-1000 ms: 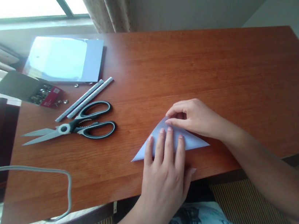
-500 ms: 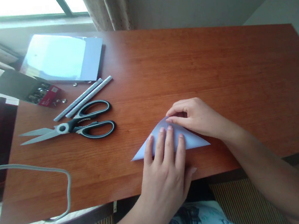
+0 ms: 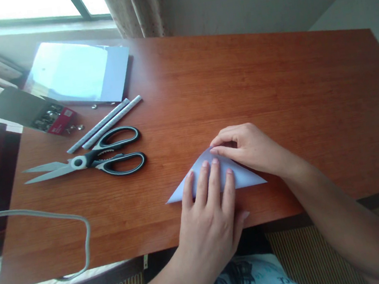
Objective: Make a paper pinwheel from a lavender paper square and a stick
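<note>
A sheet of pale paper (image 3: 246, 176), folded into a triangle, lies near the table's front edge with its long side toward me. My left hand (image 3: 208, 218) rests flat across its middle, fingers spread and pointing away from me. At the far corner, my right hand (image 3: 248, 148) pinches the paper between thumb and fingers. The tip inside that pinch is partly hidden. To the left lie large scissors (image 3: 90, 160) with black and grey handles, their blades a little apart and pointing left.
Two silvery rods (image 3: 113, 123) lie behind the scissors. An opened box (image 3: 55, 117) holds small metal pieces, with several loose beside it. A shiny sheet-covered stack (image 3: 75, 73) sits at the back left. A grey cable (image 3: 88, 234) loops over the wooden table's (image 3: 254, 82) left front.
Both hands and the folded paper stay in practically the same place. Only a very slight shift of the whole view is visible.
</note>
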Available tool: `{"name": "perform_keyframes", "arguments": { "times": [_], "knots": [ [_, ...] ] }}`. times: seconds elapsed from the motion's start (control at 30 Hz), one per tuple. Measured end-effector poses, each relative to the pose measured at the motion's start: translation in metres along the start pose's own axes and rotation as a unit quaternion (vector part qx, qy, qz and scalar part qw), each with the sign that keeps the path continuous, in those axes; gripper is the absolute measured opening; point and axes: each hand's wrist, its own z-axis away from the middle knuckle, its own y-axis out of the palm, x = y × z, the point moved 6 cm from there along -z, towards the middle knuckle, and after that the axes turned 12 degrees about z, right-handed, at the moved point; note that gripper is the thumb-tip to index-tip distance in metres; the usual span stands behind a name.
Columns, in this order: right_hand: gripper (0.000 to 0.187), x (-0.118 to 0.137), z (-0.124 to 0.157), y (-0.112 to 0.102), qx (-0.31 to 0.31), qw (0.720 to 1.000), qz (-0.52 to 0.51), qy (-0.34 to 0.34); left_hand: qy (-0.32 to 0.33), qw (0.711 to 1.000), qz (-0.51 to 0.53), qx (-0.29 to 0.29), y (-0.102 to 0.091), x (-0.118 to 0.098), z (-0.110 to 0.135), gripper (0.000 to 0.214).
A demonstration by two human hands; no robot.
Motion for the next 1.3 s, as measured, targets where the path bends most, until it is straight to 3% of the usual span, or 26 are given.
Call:
{"name": "perform_keyframes", "arguments": {
  "times": [1.3],
  "knots": [
    [0.011,-0.0007,-0.0006,0.0004,-0.007,1.000,-0.004,0.002,0.003,1.000,-0.006,0.003,0.0034,0.0008,0.0008,0.070]
  ]
}}
